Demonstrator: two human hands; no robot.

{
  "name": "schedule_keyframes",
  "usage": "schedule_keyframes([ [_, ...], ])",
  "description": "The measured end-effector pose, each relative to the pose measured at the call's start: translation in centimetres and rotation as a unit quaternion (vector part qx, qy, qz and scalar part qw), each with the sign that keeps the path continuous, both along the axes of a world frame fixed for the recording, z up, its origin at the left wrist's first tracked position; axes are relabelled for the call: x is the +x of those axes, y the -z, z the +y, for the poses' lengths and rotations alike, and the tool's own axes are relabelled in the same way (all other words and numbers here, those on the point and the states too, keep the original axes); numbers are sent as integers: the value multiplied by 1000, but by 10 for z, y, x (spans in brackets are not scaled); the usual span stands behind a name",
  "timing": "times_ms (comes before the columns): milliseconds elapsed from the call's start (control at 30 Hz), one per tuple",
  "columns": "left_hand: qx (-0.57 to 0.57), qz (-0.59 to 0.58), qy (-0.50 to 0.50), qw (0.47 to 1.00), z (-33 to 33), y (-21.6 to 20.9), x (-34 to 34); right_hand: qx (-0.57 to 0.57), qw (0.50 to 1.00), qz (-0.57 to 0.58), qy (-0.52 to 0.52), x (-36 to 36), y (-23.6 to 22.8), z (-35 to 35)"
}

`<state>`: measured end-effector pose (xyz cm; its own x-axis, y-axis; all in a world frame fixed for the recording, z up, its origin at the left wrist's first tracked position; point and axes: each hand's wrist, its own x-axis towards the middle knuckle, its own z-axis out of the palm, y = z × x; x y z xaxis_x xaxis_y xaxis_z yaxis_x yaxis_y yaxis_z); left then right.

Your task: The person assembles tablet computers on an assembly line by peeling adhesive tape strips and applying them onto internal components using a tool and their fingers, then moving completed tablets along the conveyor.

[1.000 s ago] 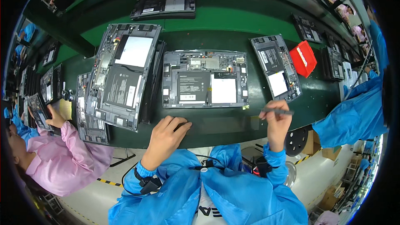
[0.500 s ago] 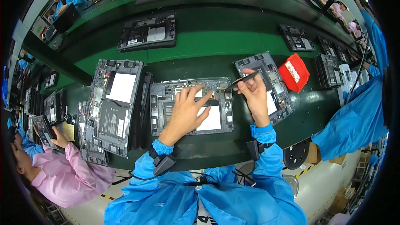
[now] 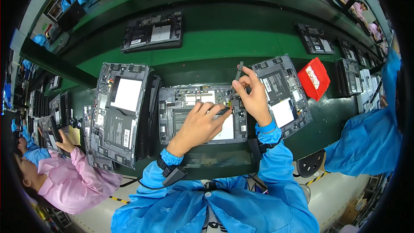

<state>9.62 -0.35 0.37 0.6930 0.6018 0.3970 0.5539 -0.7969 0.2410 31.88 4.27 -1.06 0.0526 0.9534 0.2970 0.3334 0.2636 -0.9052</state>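
In front of me lies an opened laptop base [image 3: 166, 126], its dark battery, white panel and circuit board exposed. My left hand [image 3: 199, 123] rests over its middle, fingers bent and gathered at a small dark piece [image 3: 222, 111] beside some thin coloured wires [image 3: 230, 104]. Whether the fingertips pinch that piece or only press on it is hard to see. Above the right part of the base, my right hand [image 3: 252, 95] is closed round dark slim tweezers [image 3: 238, 72]. They stand nearly upright, tip down close to the wires and the left fingertips.
Another opened base [image 3: 282, 90] lies tilted at the right, beside a red bin [image 3: 314, 80] of small white pieces. Stacked bases [image 3: 123, 116] stand at the left. More lie on the green bench [image 3: 224, 43] behind. A co-worker in pink [image 3: 71, 177] sits at the left.
My left fingers have drawn together from a spread pose and moved right, toward the wires. The tweezers have swung from slanted to nearly upright, with my right hand shifted left.
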Motion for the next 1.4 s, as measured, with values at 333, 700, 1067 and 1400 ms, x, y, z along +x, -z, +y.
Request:
schedule_keyframes([
  [333,-3,-16,16,1000,7,-1,1,3,999,-46,-16,-5,-3,2],
  [700,-45,-34,-61,997,4,-19,40,40,990,7,138,10,-39,-22],
  [1067,-34,-94,-249,963,-2,-56,29,-221,943,-224,109,21,-28,-136],
  [1400,18,-195,-185,963,-125,-46,-70,-178,953,190,157,-3,-49,-152],
])
